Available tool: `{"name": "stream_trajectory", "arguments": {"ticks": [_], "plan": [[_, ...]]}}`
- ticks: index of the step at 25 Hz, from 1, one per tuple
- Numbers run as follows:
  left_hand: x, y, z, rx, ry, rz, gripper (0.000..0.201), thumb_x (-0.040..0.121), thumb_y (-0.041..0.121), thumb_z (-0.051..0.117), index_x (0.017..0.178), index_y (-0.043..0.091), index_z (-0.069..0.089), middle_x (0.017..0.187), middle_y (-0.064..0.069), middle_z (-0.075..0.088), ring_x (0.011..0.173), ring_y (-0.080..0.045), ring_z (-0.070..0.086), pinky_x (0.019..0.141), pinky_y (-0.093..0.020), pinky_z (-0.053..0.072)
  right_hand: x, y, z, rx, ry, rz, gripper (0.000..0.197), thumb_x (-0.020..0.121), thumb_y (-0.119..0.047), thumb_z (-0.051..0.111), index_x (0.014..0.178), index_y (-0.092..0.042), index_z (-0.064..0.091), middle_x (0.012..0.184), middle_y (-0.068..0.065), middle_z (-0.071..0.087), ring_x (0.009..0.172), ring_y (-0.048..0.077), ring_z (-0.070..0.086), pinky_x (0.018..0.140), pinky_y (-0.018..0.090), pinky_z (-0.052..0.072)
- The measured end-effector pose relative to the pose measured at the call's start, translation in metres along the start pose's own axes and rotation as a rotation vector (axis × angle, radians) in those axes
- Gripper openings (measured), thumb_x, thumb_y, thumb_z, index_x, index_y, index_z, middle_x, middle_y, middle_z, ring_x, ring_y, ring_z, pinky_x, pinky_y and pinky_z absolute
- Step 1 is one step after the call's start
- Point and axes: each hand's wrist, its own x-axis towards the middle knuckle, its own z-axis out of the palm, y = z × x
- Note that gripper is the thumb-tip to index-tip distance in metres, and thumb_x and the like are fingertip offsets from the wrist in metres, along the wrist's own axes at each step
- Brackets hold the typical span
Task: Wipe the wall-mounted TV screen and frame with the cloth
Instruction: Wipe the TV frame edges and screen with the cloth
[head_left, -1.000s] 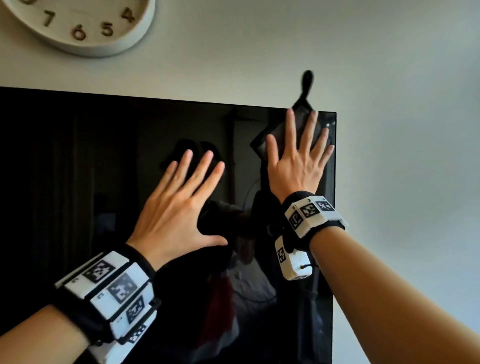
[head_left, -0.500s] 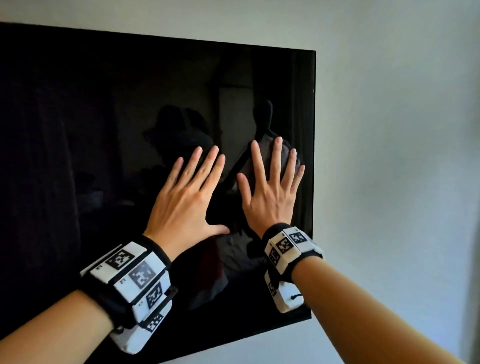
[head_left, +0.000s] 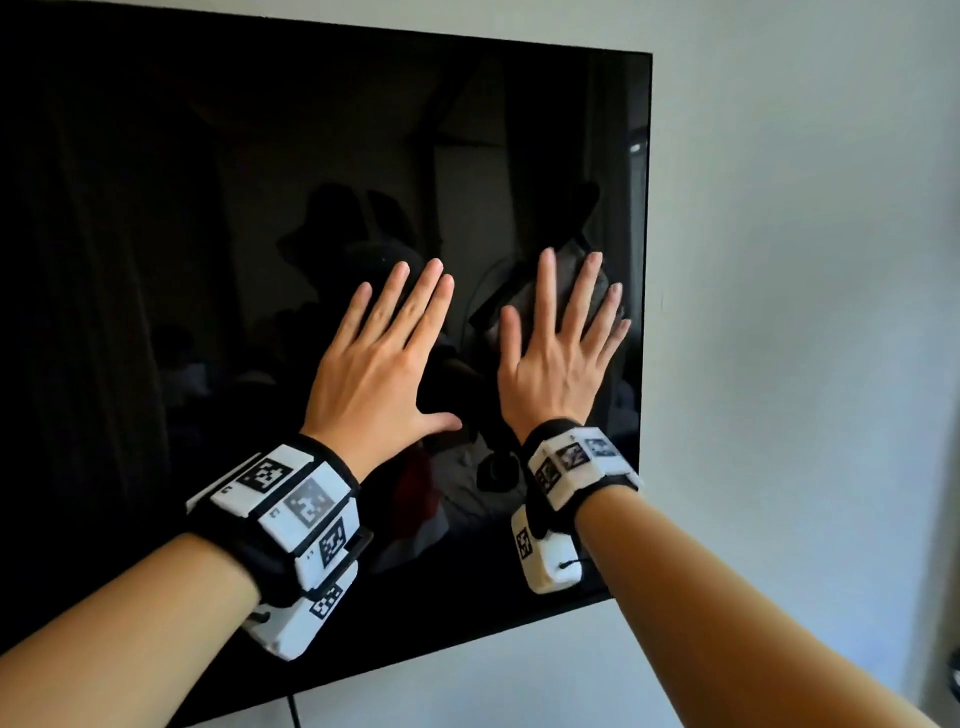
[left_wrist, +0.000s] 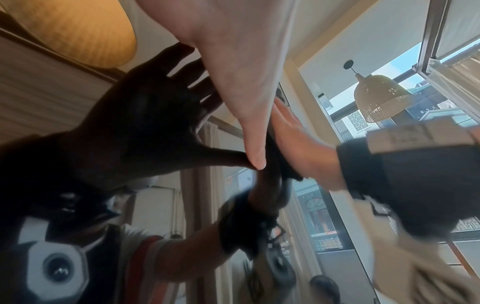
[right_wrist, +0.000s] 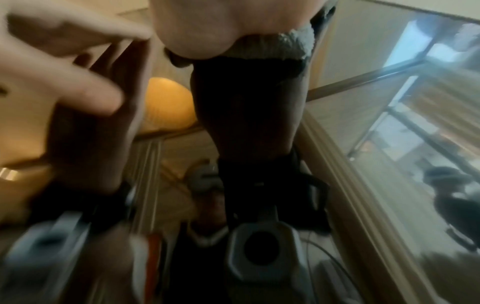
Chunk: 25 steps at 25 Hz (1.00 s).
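TV screen (head_left: 218, 249), black and glossy, hangs on a pale wall (head_left: 800, 260) and fills most of the head view, its thin frame (head_left: 648, 208) running down the right edge close to the person's right hand (head_left: 558, 358). That hand lies flat against the glass near the right edge with its fingers (head_left: 546, 291) straight and spread, pressing a dark grey cloth (head_left: 519, 304) onto the screen; the cloth shows above and to the left of the fingers, and a pointed flap of it sticks up past the fingertips. In the right wrist view the cloth (right_wrist: 285, 44) appears as a textured grey edge squeezed between the heel of the palm and the glass. The left hand (head_left: 384, 364) is beside the right one, a little further toward the middle of the screen, also flat with fingers straight and spread, holding nothing; in the left wrist view its thumb tip (left_wrist: 255, 158) meets its own dark reflection on the glass, so the thumb at least touches the screen. Both wrists carry white blocks with black square markers on dark straps. The glass mirrors a room with a hanging woven lamp (left_wrist: 379, 98) and bright windows. A dark cable (head_left: 293, 714) drops from the bottom edge of the screen.
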Motion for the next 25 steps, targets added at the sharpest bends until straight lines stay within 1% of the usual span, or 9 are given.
{"name": "stream_trajectory", "arguments": {"ticks": [2, 4, 7, 12, 13, 17, 19, 23, 25], "plan": [[-0.001, 0.001, -0.002, -0.010, 0.003, -0.001, 0.131, 0.059, 0.064, 0.078, 0.156, 0.011, 0.008, 0.165, -0.006, 0.007, 0.152, -0.026, 0.005, 0.123, -0.046, 0.009, -0.034, 0.004, 0.006, -0.075, -0.062, -0.176, 0.060, 0.098, -0.058, 0.017, 0.152, -0.033, 0.012, 0.161, 0.010, 0.007, 0.146, 0.039, 0.003, 0.116, 0.060, 0.010], [-0.004, 0.007, -0.001, -0.025, 0.010, 0.008, 0.131, 0.060, 0.065, 0.077, 0.156, 0.010, 0.007, 0.165, -0.007, 0.005, 0.152, -0.026, 0.003, 0.124, -0.045, 0.008, -0.030, 0.012, 0.005, -0.081, -0.072, -0.235, 0.060, 0.097, -0.059, 0.017, 0.152, -0.034, 0.012, 0.161, 0.010, 0.008, 0.146, 0.039, 0.004, 0.116, 0.059, 0.010], [-0.013, 0.023, 0.006, -0.038, -0.003, 0.028, 0.133, 0.057, 0.070, 0.073, 0.156, 0.009, 0.008, 0.165, -0.008, 0.006, 0.152, -0.025, 0.004, 0.124, -0.045, 0.008, -0.004, 0.009, 0.003, -0.027, 0.004, -0.074, 0.061, 0.097, -0.059, 0.019, 0.152, -0.033, 0.013, 0.161, 0.010, 0.009, 0.147, 0.037, 0.005, 0.116, 0.058, 0.011], [-0.047, 0.036, 0.026, 0.009, -0.084, 0.026, 0.141, 0.051, 0.073, 0.075, 0.156, 0.006, 0.009, 0.165, -0.012, 0.006, 0.152, -0.026, 0.005, 0.123, -0.046, 0.010, -0.112, 0.037, 0.018, -0.063, -0.105, -0.160, 0.059, 0.098, -0.057, 0.019, 0.151, -0.032, 0.014, 0.160, 0.012, 0.010, 0.146, 0.040, 0.005, 0.114, 0.061, 0.013], [-0.053, 0.038, 0.029, 0.016, -0.104, 0.030, 0.142, 0.051, 0.072, 0.076, 0.156, 0.006, 0.008, 0.165, -0.012, 0.005, 0.152, -0.026, 0.004, 0.123, -0.046, 0.010, -0.120, 0.044, 0.018, -0.077, -0.130, -0.180, 0.059, 0.098, -0.057, 0.019, 0.151, -0.032, 0.014, 0.160, 0.013, 0.011, 0.146, 0.041, 0.006, 0.114, 0.062, 0.013], [-0.062, 0.039, 0.035, 0.041, -0.125, 0.017, 0.144, 0.050, 0.069, 0.080, 0.156, 0.007, 0.004, 0.165, -0.011, 0.001, 0.152, -0.025, 0.001, 0.123, -0.047, 0.009, -0.072, 0.028, 0.016, -0.035, -0.052, -0.133, 0.060, 0.097, -0.059, 0.019, 0.151, -0.033, 0.017, 0.160, 0.010, 0.012, 0.146, 0.038, 0.006, 0.116, 0.060, 0.010], [-0.063, 0.039, 0.036, 0.041, -0.116, 0.017, 0.144, 0.051, 0.069, 0.080, 0.156, 0.007, 0.004, 0.165, -0.011, 0.001, 0.152, -0.025, 0.002, 0.123, -0.047, 0.009, -0.072, 0.030, 0.020, -0.026, -0.023, -0.102, 0.060, 0.097, -0.058, 0.020, 0.151, -0.033, 0.016, 0.160, 0.009, 0.010, 0.147, 0.037, 0.005, 0.117, 0.058, 0.009], [-0.073, 0.040, 0.037, 0.051, -0.118, 0.013, 0.142, 0.052, 0.068, 0.080, 0.156, 0.007, 0.005, 0.165, -0.011, 0.003, 0.152, -0.027, 0.004, 0.123, -0.049, 0.011, -0.164, 0.075, 0.033, -0.069, -0.114, -0.115, 0.061, 0.098, -0.056, 0.023, 0.152, -0.035, 0.006, 0.160, 0.010, 0.007, 0.146, 0.039, 0.004, 0.113, 0.063, 0.015], [-0.076, 0.040, 0.038, 0.058, -0.125, 0.018, 0.141, 0.053, 0.068, 0.080, 0.156, 0.007, 0.005, 0.165, -0.011, 0.002, 0.152, -0.028, 0.003, 0.123, -0.049, 0.011, -0.187, 0.089, 0.035, -0.056, -0.152, -0.105, 0.061, 0.098, -0.056, 0.021, 0.152, -0.036, 0.000, 0.160, 0.010, 0.004, 0.146, 0.041, 0.004, 0.111, 0.065, 0.015]]}}
